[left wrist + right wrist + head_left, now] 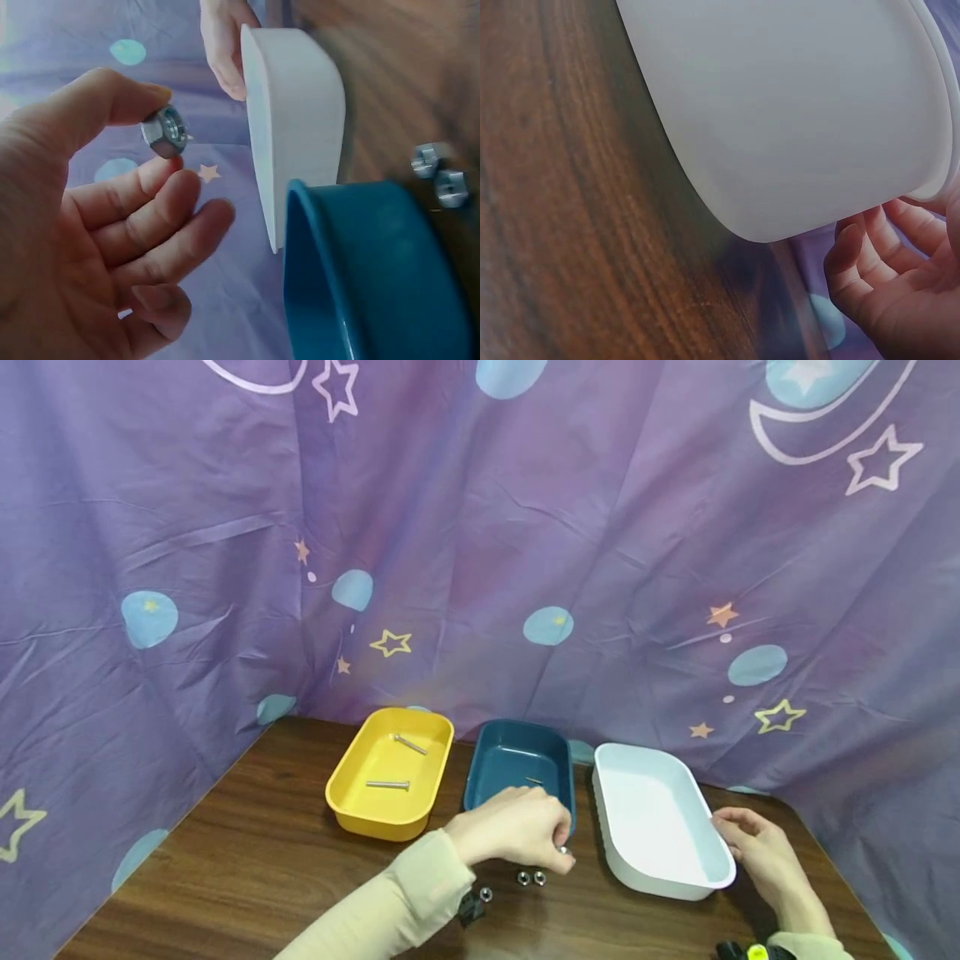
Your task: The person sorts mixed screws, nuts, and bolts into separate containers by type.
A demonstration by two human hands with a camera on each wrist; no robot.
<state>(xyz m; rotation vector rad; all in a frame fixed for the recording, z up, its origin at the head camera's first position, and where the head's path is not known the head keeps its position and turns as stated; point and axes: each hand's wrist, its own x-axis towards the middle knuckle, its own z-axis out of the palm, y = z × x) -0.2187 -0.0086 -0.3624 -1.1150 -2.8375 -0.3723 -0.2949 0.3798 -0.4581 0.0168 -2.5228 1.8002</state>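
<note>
My left hand (517,827) hovers just in front of the blue tray (477,768). Thumb and index finger pinch a silver hex nut (165,131), its threaded hole showing in the left wrist view; the other fingers curl loosely. Two more nuts (532,878) lie side by side on the table below this hand, and another nut (486,894) sits near the left wrist. At the right, my right hand (765,856) holds the near right rim of the white tray (660,818). Its curled fingers (847,251) show against the tray's outer wall; the rim partly hides the grip.
A yellow tray (345,781) stands on the left with two bolts (387,785) inside. One small brass-coloured piece (534,780) lies in the blue tray. The wooden table (225,860) ends at a purple curtain (480,527) behind the trays.
</note>
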